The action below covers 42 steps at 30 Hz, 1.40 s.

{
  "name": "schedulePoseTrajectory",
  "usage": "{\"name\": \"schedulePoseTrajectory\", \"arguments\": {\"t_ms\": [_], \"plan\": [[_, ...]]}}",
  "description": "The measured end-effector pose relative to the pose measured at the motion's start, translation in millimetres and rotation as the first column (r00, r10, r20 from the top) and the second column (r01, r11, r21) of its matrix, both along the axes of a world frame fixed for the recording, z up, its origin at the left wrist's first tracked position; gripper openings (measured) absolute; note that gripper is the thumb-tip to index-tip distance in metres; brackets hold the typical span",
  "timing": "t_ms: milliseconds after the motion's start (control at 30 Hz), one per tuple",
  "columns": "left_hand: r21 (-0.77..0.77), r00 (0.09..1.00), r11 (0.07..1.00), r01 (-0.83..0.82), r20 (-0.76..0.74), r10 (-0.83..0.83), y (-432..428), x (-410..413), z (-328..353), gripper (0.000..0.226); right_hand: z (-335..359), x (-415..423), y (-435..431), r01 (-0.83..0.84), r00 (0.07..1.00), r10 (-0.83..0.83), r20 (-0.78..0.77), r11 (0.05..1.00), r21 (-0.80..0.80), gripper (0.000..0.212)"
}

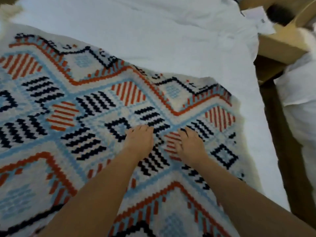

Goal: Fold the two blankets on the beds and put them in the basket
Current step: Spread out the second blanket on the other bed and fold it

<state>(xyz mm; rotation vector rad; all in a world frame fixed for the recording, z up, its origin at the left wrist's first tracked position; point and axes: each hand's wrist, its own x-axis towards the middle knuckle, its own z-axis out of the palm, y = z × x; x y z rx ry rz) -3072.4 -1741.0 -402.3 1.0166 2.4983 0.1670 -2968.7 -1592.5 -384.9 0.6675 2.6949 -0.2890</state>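
Observation:
A patterned blanket [71,117], white with orange, light blue and dark navy diamonds and zigzags, lies spread flat over the white bed [162,36]. Its far edge runs diagonally from upper left to right. My left hand [139,139] presses palm-down on the blanket near its right part, fingers straight. A hand's width to the right, my right hand [190,144] also lies flat on the fabric, fingers spread. Neither hand grips any fold. No basket is in view.
The white sheet stretches beyond the blanket to the top of the view. A wooden nightstand [280,43] with papers stands at the upper right. Dark floor runs along the bed's right side, and a second white bed [301,93] sits at the far right.

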Motion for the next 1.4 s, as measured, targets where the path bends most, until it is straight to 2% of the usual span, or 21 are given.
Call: {"name": "schedulePoseTrajectory", "arguments": {"t_ms": [100,267,367,433,500,567,633,733,767,833,867,933,967,1000,1033,1100,1167,1300,1333,1367,1400], "plan": [[0.049,0.999,0.998,-0.029,0.044,0.027,76.4,2.5,-9.6,0.046,1.0,1.6,81.2,0.022,0.999,-0.021,-0.038,1.0,0.019,0.044],[0.113,0.999,0.993,0.034,-0.004,-0.033,188.3,-0.2,-27.3,0.051,-6.0,-11.3,195.6,0.107,0.973,-0.088,-0.215,0.991,0.078,0.033],[0.059,0.999,0.998,-0.012,0.052,0.009,230.5,-11.7,-41.1,0.059,-13.8,-23.4,248.3,0.281,0.894,-0.26,-0.365,0.96,0.003,0.03],[-0.007,0.992,0.999,-0.042,0.121,0.043,247.1,-14.7,-50.1,0.07,-18.5,-34.6,279.1,0.499,0.762,-0.511,-0.398,0.855,-0.143,0.032],[-0.077,0.987,0.997,-0.024,0.158,0.036,253.9,-13.7,-62.7,0.078,-28.1,-43.7,303.4,0.648,0.61,-0.723,-0.325,0.691,-0.321,0.038],[-0.131,0.989,0.991,0.011,0.144,0.008,254.0,-14.2,-74.8,0.08,-40.4,-54.0,316.6,0.675,0.523,-0.822,-0.224,0.56,-0.48,0.054],[-0.137,0.99,0.99,0.027,0.139,-0.008,253.5,-17.8,-81.2,0.08,-47.4,-69.3,319.7,0.65,0.486,-0.856,-0.175,0.488,-0.582,0.069],[-0.114,0.987,0.993,0.03,0.162,-0.011,254.0,-21.5,-84.8,0.079,-49.9,-92.6,313.2,0.595,0.461,-0.882,-0.104,0.394,-0.7,0.062],[-0.101,0.988,0.995,0.025,0.154,-0.01,253.2,-20.9,-85.6,0.078,-49.5,-98.2,309.9,0.568,0.494,-0.866,-0.078,0.39,-0.725,0.054],[-0.041,0.994,0.999,-0.009,0.106,0.013,250.1,-16.2,-87.1,0.072,-43.5,-105.8,300.0,0.504,0.641,-0.767,-0.038,0.458,-0.733,0.037],[0.001,0.997,1.0,-0.031,0.072,0.03,248.5,-12.5,-87.8,0.066,-39.5,-107.9,294.6,0.465,0.742,-0.67,-0.027,0.543,-0.7,0.031],[0.08,0.998,0.995,-0.061,0.003,0.061,247.3,-6.9,-87.0,0.054,-30.0,-111.1,286.8,0.323,0.92,-0.391,-0.032,0.8,-0.505,0.024],[0.102,0.998,0.993,-0.057,-0.027,0.06,248.0,-6.4,-85.8,0.049,-26.8,-112.1,286.5,0.237,0.957,-0.282,-0.073,0.899,-0.368,0.022],[0.11,0.998,0.993,-0.045,-0.048,0.051,248.8,-7.1,-84.3,0.048,-24.7,-112.0,289.0,0.188,0.963,-0.228,-0.146,0.952,-0.243,0.019],[0.111,0.997,0.993,-0.038,-0.061,0.045,250.8,-8.5,-82.3,0.049,-21.0,-109.8,293.2,0.196,0.941,-0.229,-0.249,0.969,-0.152,0.016],[0.094,0.992,0.995,-0.029,-0.117,0.04,255.9,-10.8,-76.8,0.049,-14.3,-101.9,307.6,0.349,0.804,-0.348,-0.482,0.933,-0.093,0.014],[0.072,0.98,0.997,-0.012,-0.2,0.026,268.7,-9.7,-69.6,0.051,-10.2,-91.1,327.8,0.518,0.614,-0.476,-0.63,0.845,-0.133,0.011],[0.21,0.978,0.977,-0.028,-0.195,0.07,307.3,-3.9,-62.1,0.059,-11.2,-77.7,364.3,0.681,0.272,-0.64,-0.719,0.656,-0.326,0.008],[0.23,0.981,0.973,-0.017,-0.185,0.061,315.3,-3.4,-65.5,0.061,-16.4,-76.2,367.8,0.671,0.223,-0.675,-0.703,0.629,-0.392,0.007],[0.225,0.983,0.974,0.001,-0.177,0.04,320.6,-3.0,-71.3,0.064,-24.9,-74.0,368.0,0.647,0.239,-0.697,-0.676,0.634,-0.424,0.002],[0.196,0.985,0.98,0.021,-0.172,0.013,322.9,-2.5,-79.7,0.066,-38.9,-71.4,366.8,0.627,0.354,-0.678,-0.645,0.683,-0.374,0.012]]}}
